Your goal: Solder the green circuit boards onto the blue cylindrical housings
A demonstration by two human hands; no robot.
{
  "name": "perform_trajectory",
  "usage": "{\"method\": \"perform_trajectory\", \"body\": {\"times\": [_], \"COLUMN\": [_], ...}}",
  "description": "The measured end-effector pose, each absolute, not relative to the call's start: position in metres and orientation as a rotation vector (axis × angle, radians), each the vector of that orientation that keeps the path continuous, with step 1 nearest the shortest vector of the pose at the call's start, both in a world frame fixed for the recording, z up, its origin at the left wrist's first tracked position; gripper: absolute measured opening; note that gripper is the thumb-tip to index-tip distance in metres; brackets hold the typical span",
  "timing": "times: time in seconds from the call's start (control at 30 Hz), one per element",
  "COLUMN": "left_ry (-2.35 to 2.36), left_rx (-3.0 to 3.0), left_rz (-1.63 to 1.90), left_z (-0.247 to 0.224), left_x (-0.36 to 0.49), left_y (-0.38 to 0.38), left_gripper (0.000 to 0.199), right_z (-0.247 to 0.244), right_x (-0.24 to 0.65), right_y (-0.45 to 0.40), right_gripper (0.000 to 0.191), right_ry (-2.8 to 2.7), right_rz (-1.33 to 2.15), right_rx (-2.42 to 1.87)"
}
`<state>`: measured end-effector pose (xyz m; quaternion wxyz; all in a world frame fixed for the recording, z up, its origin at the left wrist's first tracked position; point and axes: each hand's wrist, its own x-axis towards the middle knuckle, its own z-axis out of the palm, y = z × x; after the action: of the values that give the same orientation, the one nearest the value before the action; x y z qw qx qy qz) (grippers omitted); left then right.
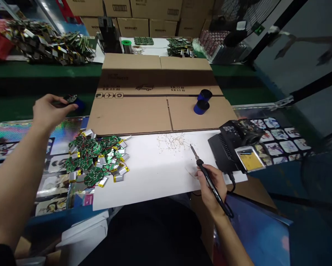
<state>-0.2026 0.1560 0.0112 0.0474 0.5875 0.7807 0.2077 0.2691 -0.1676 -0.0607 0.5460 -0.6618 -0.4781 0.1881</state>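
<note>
My right hand (pixel 212 188) grips a black soldering iron (pixel 210 181), its tip pointing up and left over the white paper (pixel 151 173). Off to the left, my left hand (pixel 51 111) has thumb and fingers closed around a dark blue round case (pixel 77 103) with something whitish in its top. Two similar blue cylinders with black tops, a front one (pixel 201 107) and a rear one (pixel 205 95), stand on the cardboard (pixel 132 114). Loose wire bits (pixel 174 142) are strewn near the iron's tip. Green circuit boards with silver battery cells (pixel 99 159) lie heaped left of the paper.
Right of the paper stands a black soldering station (pixel 223 147) with a yellow sponge tray (pixel 250 160). A solder spool (pixel 126 47) and more circuit boards (pixel 49 42) sit at the back. Stacked cartons (pixel 132 27) line the far side; a fan (pixel 238 14) is at upper right.
</note>
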Motion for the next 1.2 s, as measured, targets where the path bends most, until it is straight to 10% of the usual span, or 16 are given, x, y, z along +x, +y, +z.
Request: {"method": "perform_trajectory", "body": {"times": [0.3, 0.47, 0.7, 0.83, 1.2], "left_ry": [2.322, 1.545, 0.742, 0.823, 0.484], "left_rx": [1.868, 2.359, 2.439, 2.377, 2.395], "left_rz": [0.708, 0.724, 0.431, 0.557, 0.341], "left_z": [0.048, 0.065, 0.019, -0.002, 0.03], "left_x": [-0.159, -0.066, 0.128, 0.193, 0.075], "left_y": [0.146, 0.147, 0.148, 0.148, 0.094], "left_gripper": [0.021, 0.027, 0.067, 0.051, 0.024], "right_z": [-0.076, -0.08, -0.089, -0.093, -0.096], "right_x": [0.262, 0.261, 0.265, 0.265, 0.266], "right_y": [-0.161, -0.159, -0.165, -0.167, -0.164], "right_gripper": [0.026, 0.026, 0.028, 0.027, 0.034], "right_ry": [-1.313, -1.488, -1.459, -1.425, -1.469], "right_rz": [0.412, 0.274, 0.243, 0.223, 0.158], "right_rx": [-1.493, -1.462, -1.492, -1.471, -1.421]}}
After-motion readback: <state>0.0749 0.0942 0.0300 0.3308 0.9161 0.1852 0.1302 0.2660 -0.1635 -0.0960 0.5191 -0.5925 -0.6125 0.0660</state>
